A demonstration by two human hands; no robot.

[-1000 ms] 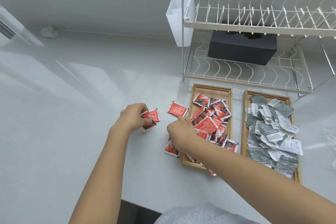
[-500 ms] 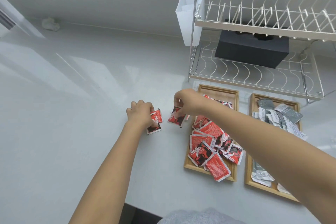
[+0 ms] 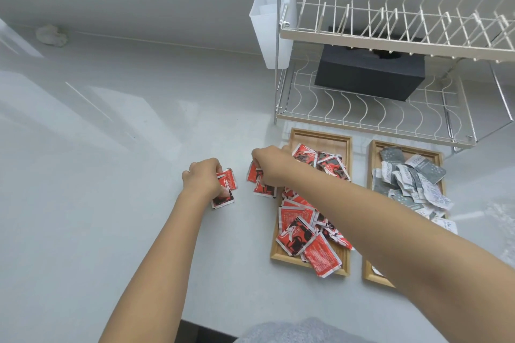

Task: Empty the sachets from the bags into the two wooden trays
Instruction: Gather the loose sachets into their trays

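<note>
Two wooden trays stand side by side on the white counter. The left tray (image 3: 320,136) is heaped with red sachets (image 3: 299,231), some hanging over its front rim. The right tray (image 3: 372,172) holds grey and white sachets (image 3: 409,181). My left hand (image 3: 202,178) is closed on a few loose red sachets (image 3: 227,184) lying on the counter left of the trays. My right hand (image 3: 269,166) grips two other red sachets (image 3: 260,188) just beside the left tray's left rim. My right forearm crosses over both trays.
A white two-tier wire dish rack (image 3: 390,36) stands behind the trays, with a dark box (image 3: 367,75) on its lower shelf and a white plastic holder (image 3: 269,22) on its left side. A crumpled white scrap (image 3: 51,35) lies far left by the wall.
My right hand went from the tray's near-left corner up to the loose sachet beside the tray's far end and closed on it. The left hand stayed on its sachets.
</note>
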